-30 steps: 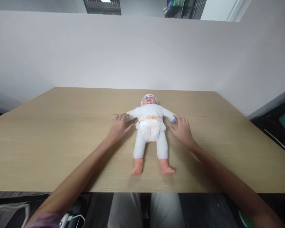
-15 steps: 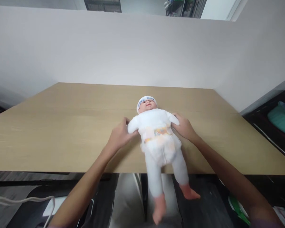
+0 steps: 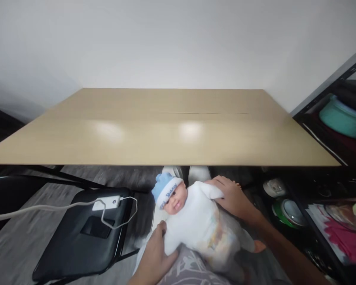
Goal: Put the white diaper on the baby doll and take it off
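A baby doll (image 3: 195,215) in a white top, a printed diaper and a blue-and-white knit hat (image 3: 166,190) lies tilted over my lap, its head to the upper left. My left hand (image 3: 157,253) is closed around the doll's arm at the lower left, with the thumb against the white sleeve. On the other side, my right hand (image 3: 230,196) grips the doll's other arm. One pinkish foot (image 3: 258,246) shows at the right; the other leg is blurred at the bottom of the view.
The wooden table (image 3: 154,146) stands in front of me against a white wall. To the left, a black folding chair (image 3: 74,249) bears a white power bank (image 3: 106,202) with a cable and a dark phone (image 3: 97,227). A shelf at the right holds a teal basin (image 3: 344,118).
Both hands have drawn the doll off the table toward me and over my lap. It has turned from upright to slanted, head to the left. The view has tipped down.
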A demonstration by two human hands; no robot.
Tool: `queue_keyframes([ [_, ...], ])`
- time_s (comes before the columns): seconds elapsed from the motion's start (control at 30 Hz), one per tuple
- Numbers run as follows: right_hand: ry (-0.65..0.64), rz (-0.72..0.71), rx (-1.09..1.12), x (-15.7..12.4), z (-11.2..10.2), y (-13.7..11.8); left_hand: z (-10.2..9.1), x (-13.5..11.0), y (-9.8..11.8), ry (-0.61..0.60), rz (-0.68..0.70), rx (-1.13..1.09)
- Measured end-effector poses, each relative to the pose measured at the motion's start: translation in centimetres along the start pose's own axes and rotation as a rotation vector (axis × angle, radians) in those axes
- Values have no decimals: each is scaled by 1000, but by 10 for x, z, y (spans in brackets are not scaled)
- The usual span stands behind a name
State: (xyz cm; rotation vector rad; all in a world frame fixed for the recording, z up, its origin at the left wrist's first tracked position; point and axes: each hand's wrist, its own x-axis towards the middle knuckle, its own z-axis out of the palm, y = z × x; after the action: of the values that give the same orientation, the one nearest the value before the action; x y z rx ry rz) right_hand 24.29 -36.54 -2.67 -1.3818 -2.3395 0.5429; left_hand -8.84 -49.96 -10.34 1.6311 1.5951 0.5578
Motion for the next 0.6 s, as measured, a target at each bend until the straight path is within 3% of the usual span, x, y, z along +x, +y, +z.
queue_keyframes([
  [0.13, -39, 94, 69, -18, 62, 6, 4, -19, -20, -78, -48, 78],
  [0.23, 1, 144, 193, -32, 88, 21, 8, -20, -30, -17, -1, 182],
  [0.33, 67, 225, 350, -48, 93, 33, 7, -11, -29, 137, 165, 249],
  [0.4, 26, 285, 436, -60, 90, 33, 5, -2, -18, 163, 332, 247],
  [0.5, -58, 295, 496, -75, 81, 25, 7, 16, 13, 17, 552, 221],
  [0.6, -26, 224, 457, -81, 73, 14, 16, 40, 44, -195, 690, 199],
])
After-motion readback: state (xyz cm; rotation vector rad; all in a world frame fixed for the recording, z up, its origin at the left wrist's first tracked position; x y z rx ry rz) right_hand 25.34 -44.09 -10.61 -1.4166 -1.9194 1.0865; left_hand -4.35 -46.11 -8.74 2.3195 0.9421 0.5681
